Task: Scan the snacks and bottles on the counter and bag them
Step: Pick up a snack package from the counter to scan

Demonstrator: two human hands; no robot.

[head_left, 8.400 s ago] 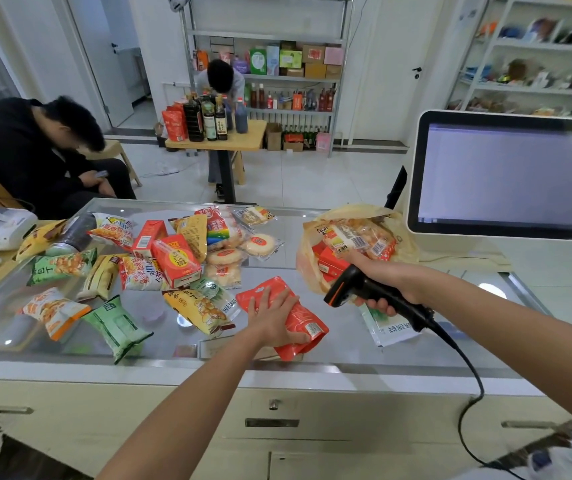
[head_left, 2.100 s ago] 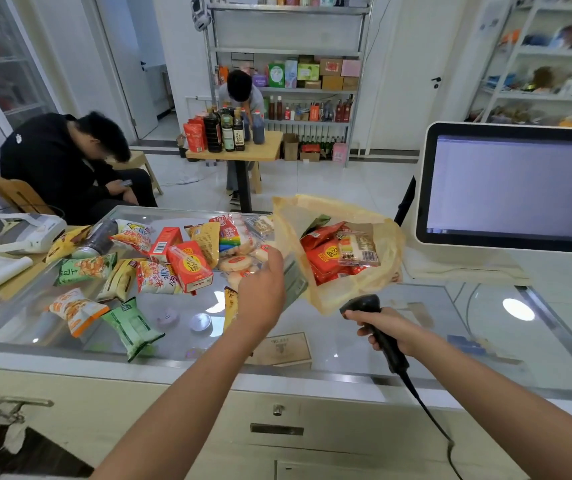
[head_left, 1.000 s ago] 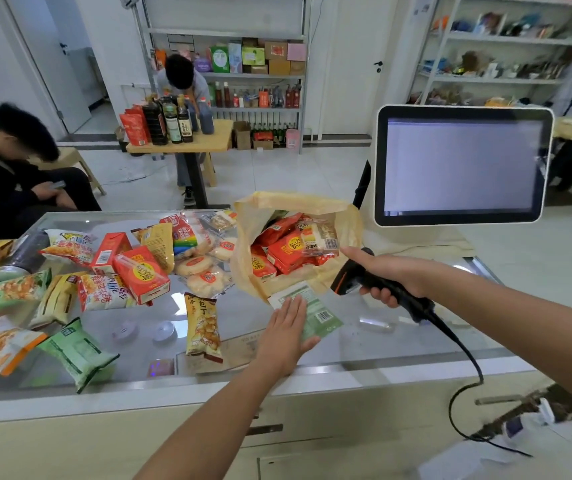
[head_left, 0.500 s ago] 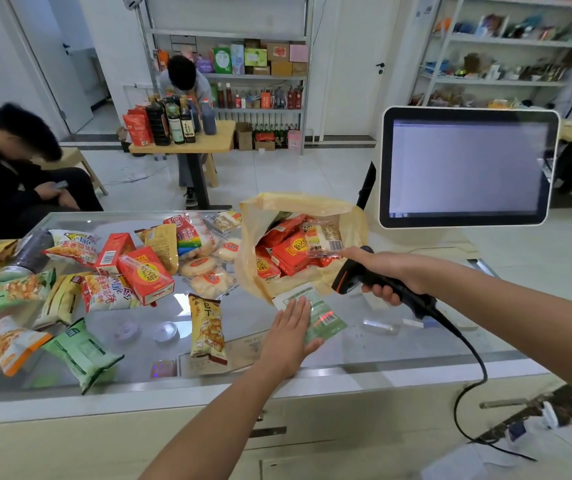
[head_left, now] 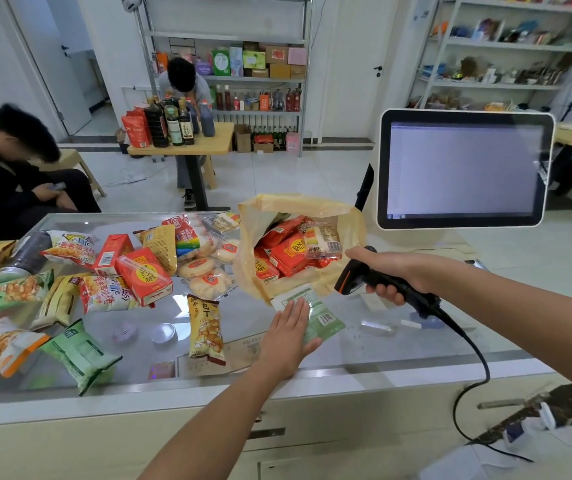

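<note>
My left hand (head_left: 288,336) lies flat on a pale green snack packet (head_left: 315,313) on the glass counter (head_left: 364,344), its barcode facing up. My right hand (head_left: 392,268) grips a black barcode scanner (head_left: 364,280) aimed down at that packet from the right. Just behind the packet stands an open yellow plastic bag (head_left: 298,206) holding several red snack packs. A yellow snack packet (head_left: 205,329) lies left of my left hand. Many more snacks (head_left: 139,271) are spread over the counter's left half.
A touchscreen monitor (head_left: 464,168) stands at the counter's right rear. The scanner's cable (head_left: 475,368) hangs over the front edge. A dark can (head_left: 29,252) lies at the far left. A seated person (head_left: 10,174) is beyond the counter's left; another stands at a table with bottles (head_left: 173,123).
The red scan light seen on the green packet's barcode half a second ago is gone. My hands and the scanner have barely moved.
</note>
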